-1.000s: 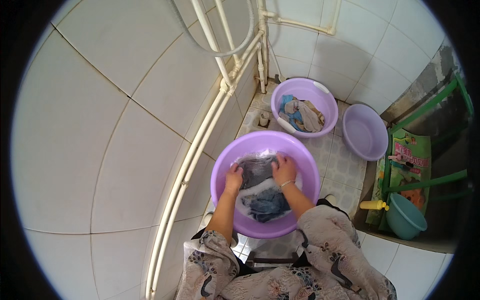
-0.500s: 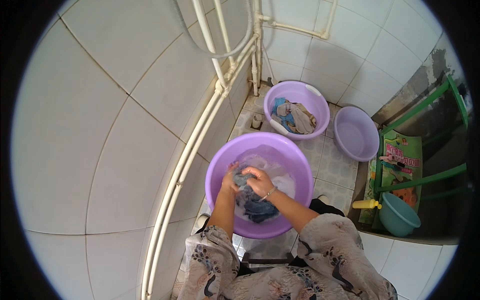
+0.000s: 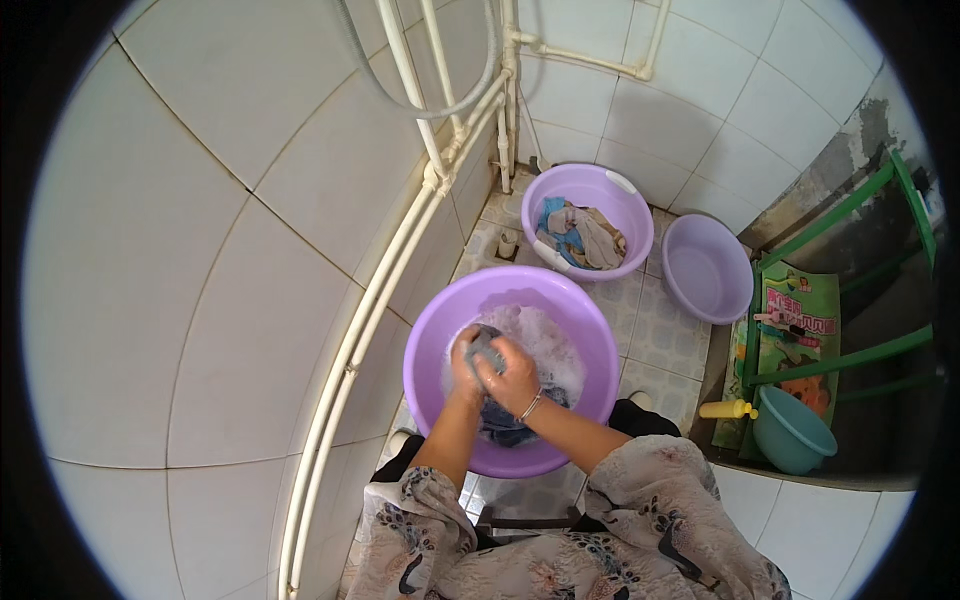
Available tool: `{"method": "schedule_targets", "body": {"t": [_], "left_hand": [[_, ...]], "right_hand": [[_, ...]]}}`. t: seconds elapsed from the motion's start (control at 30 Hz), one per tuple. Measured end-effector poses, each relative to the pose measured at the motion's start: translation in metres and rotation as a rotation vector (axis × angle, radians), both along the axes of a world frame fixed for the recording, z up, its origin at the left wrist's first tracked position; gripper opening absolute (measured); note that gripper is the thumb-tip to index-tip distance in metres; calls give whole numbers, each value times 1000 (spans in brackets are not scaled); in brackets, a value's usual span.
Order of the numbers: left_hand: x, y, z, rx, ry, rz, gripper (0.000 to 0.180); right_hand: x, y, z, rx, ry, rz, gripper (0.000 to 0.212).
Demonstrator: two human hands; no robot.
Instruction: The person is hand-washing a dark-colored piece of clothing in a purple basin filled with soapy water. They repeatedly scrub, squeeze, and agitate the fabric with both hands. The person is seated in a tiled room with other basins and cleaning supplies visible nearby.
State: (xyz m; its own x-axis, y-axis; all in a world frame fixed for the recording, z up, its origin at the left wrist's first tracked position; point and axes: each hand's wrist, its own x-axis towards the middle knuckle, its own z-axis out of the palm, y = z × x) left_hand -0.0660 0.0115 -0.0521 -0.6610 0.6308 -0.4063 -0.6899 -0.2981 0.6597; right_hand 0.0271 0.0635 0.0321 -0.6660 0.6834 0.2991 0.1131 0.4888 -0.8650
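A large purple basin [image 3: 588, 330] stands on the tiled floor in front of me, with white suds [image 3: 548, 345] over its water. Inside it, a wet grey cloth [image 3: 487, 350] is bunched between my two hands. My left hand [image 3: 466, 365] grips its left side, and my right hand [image 3: 513, 377], with a bracelet at the wrist, presses it from the right. Both hands have curled fingers. Under them lies dark blue wet fabric [image 3: 508, 422], partly hidden by my hands and wrists.
Beyond it, a purple basin with white handles [image 3: 640, 215] holds blue and beige clothes [image 3: 585, 235]. Right of that leans a lilac basin [image 3: 708, 270]. A green frame [image 3: 840, 355], a teal bowl [image 3: 795, 430] and a yellow tube-shaped item [image 3: 728, 409] are at right. Cream pipes [image 3: 385, 290] run along the left wall.
My hands have come closer together around the grey cloth, which is now a tighter bunch. More suds show behind them. The whole view has shifted slightly.
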Motion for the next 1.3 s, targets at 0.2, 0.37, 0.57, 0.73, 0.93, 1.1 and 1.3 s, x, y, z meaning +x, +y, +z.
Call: {"method": "schedule_targets", "body": {"t": [0.2, 0.37, 0.57, 0.73, 0.93, 1.1, 1.3], "left_hand": [[10, 8, 53, -419, 142, 84, 25], [-29, -22, 13, -576, 280, -41, 45], [-25, -33, -26, -1074, 848, -691, 62], [-15, -17, 2, -731, 25, -284, 44], [-29, -5, -3, -76, -305, -5, 34], [-3, -2, 2, 270, -234, -12, 34], [31, 27, 55, -257, -12, 102, 40]], "right_hand": [[-7, 69, -43, -102, -618, -78, 37], [10, 70, -71, 113, -705, -194, 43], [17, 63, -112, 285, -902, 166, 46], [12, 87, -87, -171, -428, 113, 31], [1, 14, 11, -130, 156, 329, 13], [1, -3, -6, 2, -18, -39, 13], [1, 43, -30, 89, -87, -207, 14]]}}
